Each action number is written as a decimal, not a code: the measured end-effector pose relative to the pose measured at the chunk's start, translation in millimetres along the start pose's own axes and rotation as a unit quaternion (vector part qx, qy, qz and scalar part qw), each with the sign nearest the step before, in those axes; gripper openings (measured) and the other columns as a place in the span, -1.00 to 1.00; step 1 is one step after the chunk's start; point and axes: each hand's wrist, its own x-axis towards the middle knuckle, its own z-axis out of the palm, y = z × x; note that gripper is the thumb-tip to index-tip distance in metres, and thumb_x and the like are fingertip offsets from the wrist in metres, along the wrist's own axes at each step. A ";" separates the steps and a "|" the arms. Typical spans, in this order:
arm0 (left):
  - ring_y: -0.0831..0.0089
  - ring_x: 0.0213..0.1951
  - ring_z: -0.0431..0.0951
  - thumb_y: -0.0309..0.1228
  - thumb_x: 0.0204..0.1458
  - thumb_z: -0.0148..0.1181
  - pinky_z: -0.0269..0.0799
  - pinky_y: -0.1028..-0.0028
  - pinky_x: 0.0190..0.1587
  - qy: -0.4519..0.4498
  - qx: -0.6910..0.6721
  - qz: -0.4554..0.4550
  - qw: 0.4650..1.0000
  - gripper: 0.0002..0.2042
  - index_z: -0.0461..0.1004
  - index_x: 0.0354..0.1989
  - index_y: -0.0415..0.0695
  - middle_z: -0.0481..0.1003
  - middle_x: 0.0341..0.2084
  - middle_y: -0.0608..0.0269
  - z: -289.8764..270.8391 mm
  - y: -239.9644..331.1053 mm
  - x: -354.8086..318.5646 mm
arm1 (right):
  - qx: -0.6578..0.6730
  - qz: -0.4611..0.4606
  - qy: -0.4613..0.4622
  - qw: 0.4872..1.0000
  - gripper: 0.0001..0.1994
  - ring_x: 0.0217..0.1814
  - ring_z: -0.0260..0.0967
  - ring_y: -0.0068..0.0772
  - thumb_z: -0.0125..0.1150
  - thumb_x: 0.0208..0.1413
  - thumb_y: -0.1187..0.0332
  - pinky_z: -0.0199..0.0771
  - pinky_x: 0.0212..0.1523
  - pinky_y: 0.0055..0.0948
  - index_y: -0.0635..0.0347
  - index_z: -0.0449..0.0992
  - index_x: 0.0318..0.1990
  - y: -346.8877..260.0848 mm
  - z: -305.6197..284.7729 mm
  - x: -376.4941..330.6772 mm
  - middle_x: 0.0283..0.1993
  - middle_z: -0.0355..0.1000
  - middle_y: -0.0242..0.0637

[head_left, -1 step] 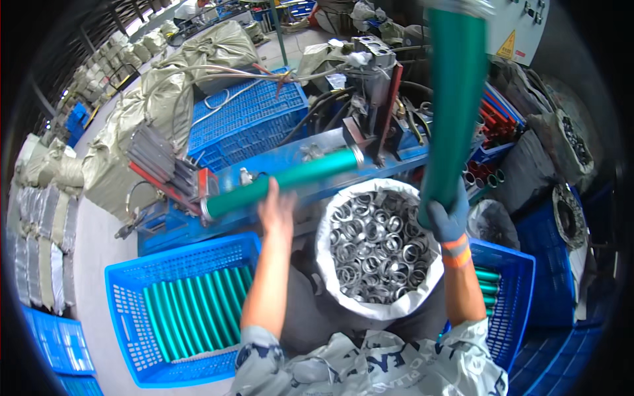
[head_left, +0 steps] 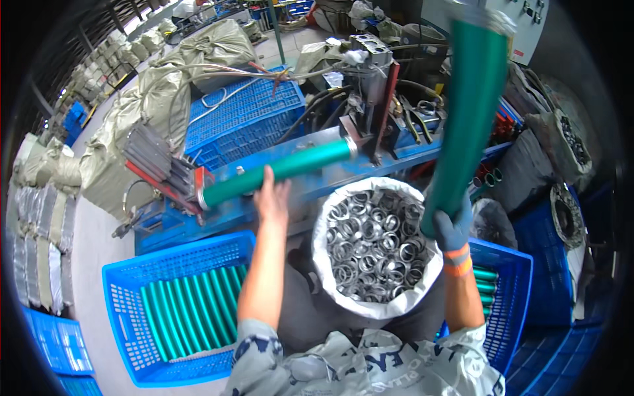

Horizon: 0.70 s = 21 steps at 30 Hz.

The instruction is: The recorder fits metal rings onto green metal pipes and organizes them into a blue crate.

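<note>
My bare left hand (head_left: 271, 201) grips a shiny green tube (head_left: 310, 160) near its middle. One digit lies across the tube's near side and the others go under it. This tube lies slantwise over the blue bench, its left end at a red block (head_left: 201, 178) and its right end near an upright metal fixture (head_left: 370, 109). My right hand (head_left: 452, 226), in a grey-blue glove with an orange cuff, closes round the lower end of a second green tube (head_left: 467, 112). That one stands nearly upright, tilted slightly right, its top blurred. A white sack (head_left: 321, 257) of metal rings sits between my forearms.
A blue crate (head_left: 119, 317) with a row of green tubes stands at the left. Another blue crate (head_left: 515, 297) with tubes is at the right. Pliers (head_left: 413, 119) rest on the bench's far side. An overturned blue crate (head_left: 244, 105) and large woven bags (head_left: 211, 49) lie beyond.
The tube in my right hand has swung its top to the right. My left hand and its tube have shifted slightly up and left in the picture.
</note>
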 end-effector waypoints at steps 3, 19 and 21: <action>-0.12 0.39 0.62 -0.07 0.25 0.69 0.64 -0.09 0.42 0.046 0.035 -0.008 0.998 -0.24 0.46 0.44 -0.25 0.62 0.31 -0.03 6.4 -10.0 81.7 | -0.013 0.060 0.089 0.994 -0.25 0.10 0.64 -0.31 0.39 0.13 0.30 0.69 0.16 -0.27 0.36 0.40 0.50 -12.0 -39.1 -71.2 0.16 0.63 -0.17; -0.38 0.36 0.64 0.10 0.29 0.59 0.59 -0.25 0.41 0.027 0.111 -0.105 0.988 -0.11 0.37 0.55 -0.31 0.51 0.41 -0.44 -2.0 -45.6 120.4 | -0.075 0.086 0.249 0.962 -0.35 -0.07 0.70 -0.23 0.53 0.27 0.21 0.76 0.00 -0.23 0.38 0.50 0.41 -38.5 -127.7 -183.9 0.11 0.69 -0.03; -0.39 0.35 0.63 0.15 0.27 0.58 0.58 -0.33 0.37 0.031 0.126 -0.112 0.985 -0.03 0.24 0.65 -0.17 0.41 0.50 -0.37 1.4 -50.6 132.7 | -0.092 0.057 0.292 0.950 -0.38 -0.07 0.70 -0.22 0.51 0.30 0.22 0.75 -0.02 -0.25 0.37 0.49 0.41 -59.8 -148.3 -205.7 0.11 0.69 -0.01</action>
